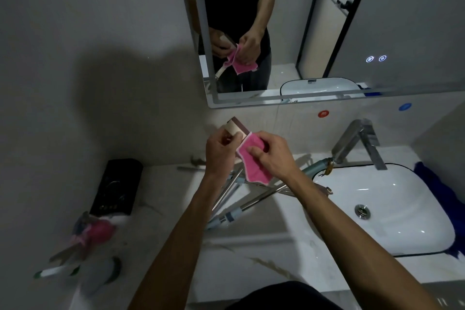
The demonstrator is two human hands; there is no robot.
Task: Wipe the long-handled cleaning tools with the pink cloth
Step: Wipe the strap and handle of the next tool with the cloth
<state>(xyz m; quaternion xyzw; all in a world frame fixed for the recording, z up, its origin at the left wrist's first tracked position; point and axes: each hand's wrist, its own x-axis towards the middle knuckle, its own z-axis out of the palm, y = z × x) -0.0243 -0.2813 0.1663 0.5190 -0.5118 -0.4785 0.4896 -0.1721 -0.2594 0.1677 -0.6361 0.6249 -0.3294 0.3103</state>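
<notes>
My left hand (220,151) grips a cleaning tool by its beige and dark brown head (236,127), lifted above the counter. My right hand (273,155) presses the pink cloth (254,162) against the tool just below that head, and the cloth hangs down from my fingers. The part of the tool under the cloth and my hands is hidden. Several other long-handled tools (234,199) with metal shafts and pale blue grips lie crossed on the counter under my hands. The mirror (327,33) reflects both hands and the cloth.
A white sink basin (402,229) with a chrome tap (352,143) sits at the right, a blue cloth (437,184) on its far rim. A black box (117,186) stands at the left by the wall. A cup of brushes (93,234) and a toothpaste tube (55,272) lie front left.
</notes>
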